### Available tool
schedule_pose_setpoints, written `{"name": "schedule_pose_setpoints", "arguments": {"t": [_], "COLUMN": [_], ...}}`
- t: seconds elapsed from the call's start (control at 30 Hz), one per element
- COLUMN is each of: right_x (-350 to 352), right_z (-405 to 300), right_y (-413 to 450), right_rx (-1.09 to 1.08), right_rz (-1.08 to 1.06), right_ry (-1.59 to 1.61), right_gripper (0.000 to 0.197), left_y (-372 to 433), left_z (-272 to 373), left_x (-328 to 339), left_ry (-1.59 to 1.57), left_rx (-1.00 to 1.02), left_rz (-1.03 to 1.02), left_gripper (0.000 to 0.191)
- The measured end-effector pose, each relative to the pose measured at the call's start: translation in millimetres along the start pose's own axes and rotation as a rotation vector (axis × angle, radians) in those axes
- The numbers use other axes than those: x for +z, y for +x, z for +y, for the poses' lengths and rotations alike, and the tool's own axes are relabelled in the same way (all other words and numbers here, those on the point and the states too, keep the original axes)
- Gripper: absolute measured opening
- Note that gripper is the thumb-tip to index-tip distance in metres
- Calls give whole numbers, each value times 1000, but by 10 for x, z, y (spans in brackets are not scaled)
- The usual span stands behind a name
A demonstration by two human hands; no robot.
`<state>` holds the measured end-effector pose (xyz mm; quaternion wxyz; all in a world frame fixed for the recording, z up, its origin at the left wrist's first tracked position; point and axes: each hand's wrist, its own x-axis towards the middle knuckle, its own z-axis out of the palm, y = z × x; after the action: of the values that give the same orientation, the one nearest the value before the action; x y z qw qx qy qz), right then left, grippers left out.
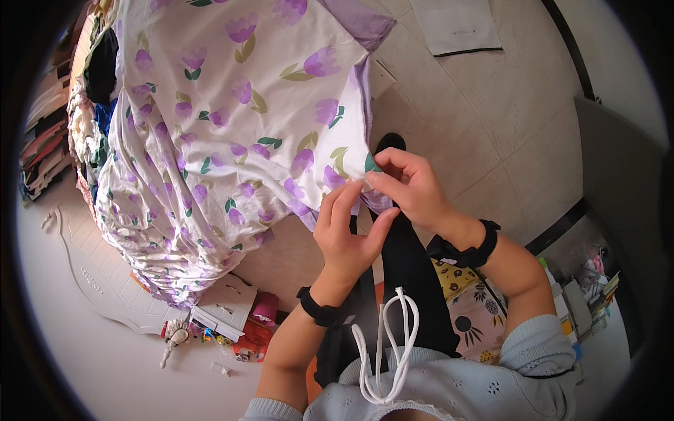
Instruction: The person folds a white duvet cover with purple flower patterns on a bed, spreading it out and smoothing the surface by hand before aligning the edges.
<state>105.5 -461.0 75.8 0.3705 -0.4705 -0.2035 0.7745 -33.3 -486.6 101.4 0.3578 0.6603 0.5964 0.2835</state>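
A white fabric cover (247,116) printed with purple tulips lies spread and rumpled over a bed; its reverse side, showing at the right edge, is lilac. At the cover's near right corner, my right hand (410,189) pinches the edge between thumb and fingers, beside a green leaf print. My left hand (350,223) is just left of it, its fingertips at the same corner and its thumb spread apart. Whether the left fingertips grip the cloth cannot be told. Both wrists bear black bands.
Piled clothes (87,142) line the far left. A white cabinet (226,302) with a pink cup-like object (265,309) stands below the cover. A white bag (457,26) lies on the tiled floor (474,121). Patterned fabric (476,316) and stacked books (576,305) are at the lower right.
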Motion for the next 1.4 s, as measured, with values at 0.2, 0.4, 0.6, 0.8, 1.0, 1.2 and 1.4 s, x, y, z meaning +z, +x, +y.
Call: {"name": "schedule_pose_setpoints", "arguments": {"t": [0.2, 0.4, 0.6, 0.8, 1.0, 1.2, 1.4], "right_x": [376, 762, 1057, 1194, 1106, 1268, 1246], "right_z": [-173, -247, -389, -464, -367, -401, -936], "right_y": [-193, -407, -636, -833, -1024, -1040, -1001], "right_rx": [-43, -22, -53, -113, -258, -326, -384], "right_rz": [95, 173, 204, 212, 283, 290, 196], "right_ry": [-63, -168, -172, -225, -482, -598, -682], "right_gripper": [7, 11, 9, 8, 12, 14, 15], "left_y": [-54, -224, -309, -428, -661, -718, -396], "left_z": [40, -44, 178, 333, 849, 957, 1065], "left_x": [-174, -659, -962, -1025, -1107, -943, -907], "left_ry": [-103, -413, 239, 246, 237, 195, 76], "left_rx": [-10, -146, 334, 352, 254, 2, -1], "left_rz": [183, 116, 186, 243, 43, 213, 256], "left_gripper": [40, 20, 31, 31, 32, 26, 19]}}
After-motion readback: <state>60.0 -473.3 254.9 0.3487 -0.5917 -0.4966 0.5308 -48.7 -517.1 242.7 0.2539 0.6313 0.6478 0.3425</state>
